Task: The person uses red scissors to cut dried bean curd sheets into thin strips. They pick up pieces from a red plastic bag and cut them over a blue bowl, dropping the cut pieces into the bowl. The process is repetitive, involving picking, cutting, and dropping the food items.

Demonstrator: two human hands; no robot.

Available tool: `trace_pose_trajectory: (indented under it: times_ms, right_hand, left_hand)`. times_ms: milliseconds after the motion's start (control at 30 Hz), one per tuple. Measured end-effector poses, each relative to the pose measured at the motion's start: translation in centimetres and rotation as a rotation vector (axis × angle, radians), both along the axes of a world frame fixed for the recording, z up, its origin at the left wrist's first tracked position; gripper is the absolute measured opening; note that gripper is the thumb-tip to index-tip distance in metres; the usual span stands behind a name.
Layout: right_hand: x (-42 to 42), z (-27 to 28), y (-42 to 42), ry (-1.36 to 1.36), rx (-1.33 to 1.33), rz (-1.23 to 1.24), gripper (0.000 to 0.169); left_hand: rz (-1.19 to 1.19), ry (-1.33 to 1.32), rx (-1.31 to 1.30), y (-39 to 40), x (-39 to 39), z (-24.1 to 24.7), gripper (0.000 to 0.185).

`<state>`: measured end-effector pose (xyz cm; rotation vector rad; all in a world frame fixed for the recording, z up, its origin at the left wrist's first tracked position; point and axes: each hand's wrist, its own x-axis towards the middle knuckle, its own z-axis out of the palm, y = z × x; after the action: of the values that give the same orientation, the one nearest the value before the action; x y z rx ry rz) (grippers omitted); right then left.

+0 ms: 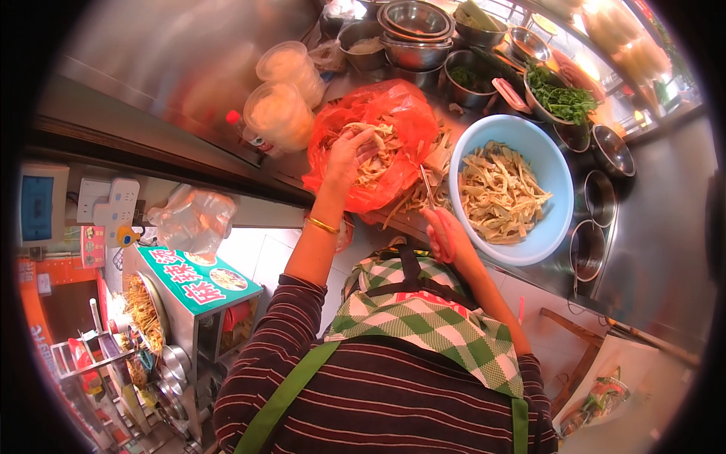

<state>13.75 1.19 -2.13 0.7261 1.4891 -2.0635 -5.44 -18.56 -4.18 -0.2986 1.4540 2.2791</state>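
Note:
My left hand is in the mouth of a red plastic bag, its fingers curled among beige strips of food that look like tofu skin. Whether those fingers grip a strip is not clear. In my right hand is a pair of scissors with red handles, blades pointing away from me. The scissors are just right of the bag, over more loose strips on the counter. To the right of them, a light blue plastic basin holds a heap of cut strips.
Clear lidded tubs and a red-capped bottle stand left of the bag. Stacked steel bowls are behind it. A bowl of leafy greens and several steel containers border the basin. The counter's front edge runs before me.

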Motion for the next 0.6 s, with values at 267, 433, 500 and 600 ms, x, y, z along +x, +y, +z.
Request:
trace_pose_trajectory:
  times_ms: [267, 433, 500, 600]
  right_hand:
    - [-0.6, -0.7, 0.1, 0.144, 0.018, -0.089, 0.035]
    - [-2.1, -0.4, 1.1, 0.442, -0.03, -0.372, 0.042]
    - [-2.7, 1.4, 2.0, 0.445, -0.071, -0.424, 0.044]
    - [-2.7, 2.1, 3.2, 0.499, -0.095, -0.447, 0.046]
  left_hand:
    - [-0.056, 0.046, 0.044, 0.6, 1.3, 0.1, 0.012]
    - [-0.327, -0.031, 0.177, 3.2, 4.0, 3.0, 0.013]
    - [-0.446, -0.035, 0.146, 4.8, 5.1, 3.4, 0.015]
    - [-0.592, -0.005, 0.146, 7.0, 6.5, 4.3, 0.017]
